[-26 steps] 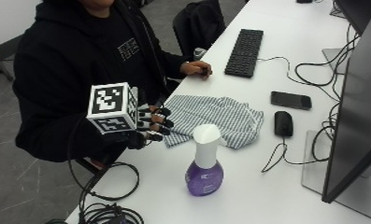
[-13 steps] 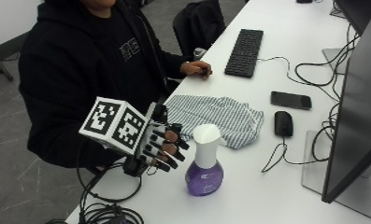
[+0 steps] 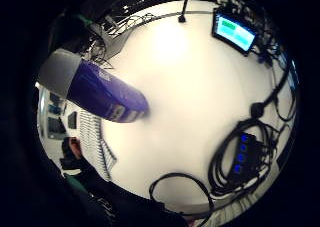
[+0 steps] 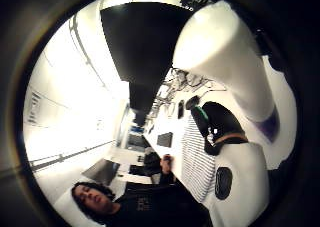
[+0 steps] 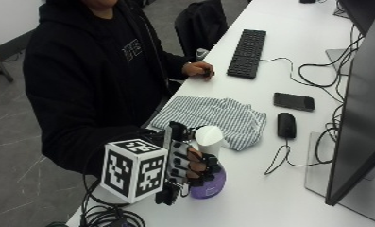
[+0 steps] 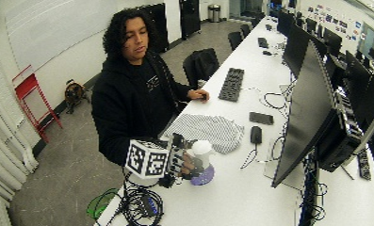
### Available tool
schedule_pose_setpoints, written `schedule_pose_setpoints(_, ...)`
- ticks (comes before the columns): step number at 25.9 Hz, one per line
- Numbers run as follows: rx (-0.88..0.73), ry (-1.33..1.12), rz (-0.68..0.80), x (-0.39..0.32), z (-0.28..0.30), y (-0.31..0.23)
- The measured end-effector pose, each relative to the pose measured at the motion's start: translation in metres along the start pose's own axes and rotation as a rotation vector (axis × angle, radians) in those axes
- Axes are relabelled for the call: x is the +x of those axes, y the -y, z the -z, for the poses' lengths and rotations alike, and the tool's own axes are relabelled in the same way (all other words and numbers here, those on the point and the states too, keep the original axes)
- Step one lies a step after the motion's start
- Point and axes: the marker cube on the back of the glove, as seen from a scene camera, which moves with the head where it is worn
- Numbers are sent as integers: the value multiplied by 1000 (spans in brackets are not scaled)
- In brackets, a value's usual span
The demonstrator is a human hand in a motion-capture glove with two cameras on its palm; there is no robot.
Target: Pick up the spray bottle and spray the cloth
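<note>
Right hand (image 5: 188,166) fingers curl around spray bottle (image 5: 207,176) on tabletop (image 5: 262,198); cloth (image 5: 215,116) at 12 o'clock. Risk: low grip, bottle tips on lift.

The gloved right hand (image 5: 190,163) hangs low with its fingers (image 5: 207,166) curled, while the bare left hand (image 5: 198,70) rests flat.

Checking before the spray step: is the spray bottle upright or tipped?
Upright: the spray bottle stands base-down on the table, white head on top, the gloved right hand against it.
</note>
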Motion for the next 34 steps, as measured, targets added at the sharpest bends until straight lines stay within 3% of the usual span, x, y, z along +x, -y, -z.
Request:
schedule_pose_setpoints(11, -82, 448, 58, -1, -38, 25)
schedule_pose_setpoints(19, 54, 450, 195, -6, -58, 31)
schedule_pose_setpoints(34, 41, 473, 230, -26, -62, 49)
